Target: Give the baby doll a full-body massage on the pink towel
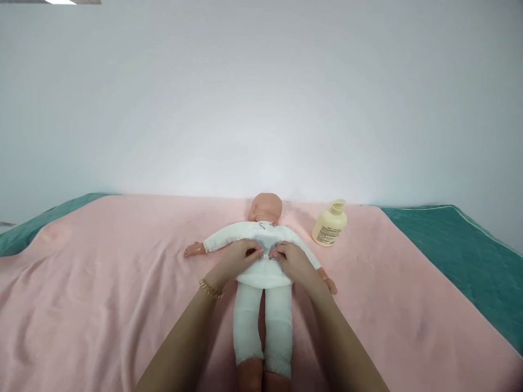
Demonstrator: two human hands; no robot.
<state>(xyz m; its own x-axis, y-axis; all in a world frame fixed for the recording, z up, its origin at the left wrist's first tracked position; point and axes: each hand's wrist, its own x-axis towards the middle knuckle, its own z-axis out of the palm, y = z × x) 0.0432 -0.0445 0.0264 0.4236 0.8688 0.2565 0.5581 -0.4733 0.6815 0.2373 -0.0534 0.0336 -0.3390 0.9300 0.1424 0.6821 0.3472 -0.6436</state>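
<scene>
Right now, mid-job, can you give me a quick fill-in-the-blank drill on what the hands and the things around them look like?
1. Both hands, left hand and right hand, rest on the doll's white ____.
2. The doll lies on a ____ blanket.
3. The cream bottle lies to the doll's ____ in the view.
4. A gold bracelet is on the ____ wrist.

Missing words: top; pink; right; left
</scene>
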